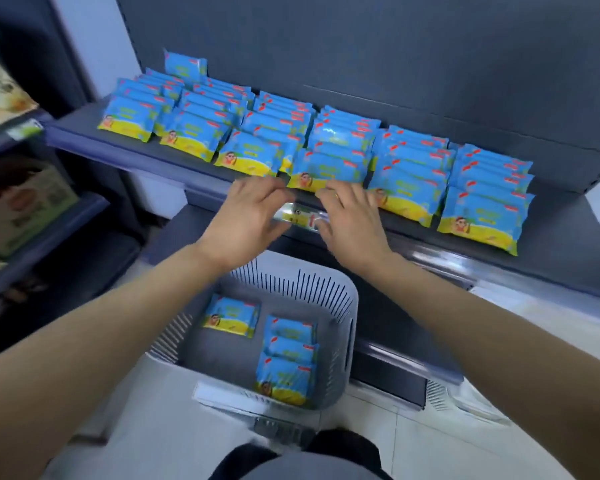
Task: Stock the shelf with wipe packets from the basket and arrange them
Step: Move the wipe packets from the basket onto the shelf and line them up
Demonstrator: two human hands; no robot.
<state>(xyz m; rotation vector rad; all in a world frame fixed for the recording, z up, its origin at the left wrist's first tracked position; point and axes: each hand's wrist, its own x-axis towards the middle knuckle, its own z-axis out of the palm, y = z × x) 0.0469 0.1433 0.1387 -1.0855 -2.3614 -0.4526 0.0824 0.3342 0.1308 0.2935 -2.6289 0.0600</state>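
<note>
Several rows of blue and yellow wipe packets (329, 168) lie overlapped on the dark shelf (136, 150). One more packet (185, 65) stands upright at the back left. My left hand (246, 216) and my right hand (352, 216) hover at the shelf's front edge, fingers spread, just below the front packets of the middle rows. Neither hand holds anything. Below my arms stands a grey slotted basket (347, 306) with one single packet (231, 320) on the left and a short overlapped stack of packets (288, 362) on the right.
A price label strip (300, 216) runs along the shelf's front edge between my hands. At the left, a neighbouring shelf unit (49, 220) carries boxed goods. A lower shelf (499, 271) juts out at the right. Pale floor tiles (465, 445) lie below.
</note>
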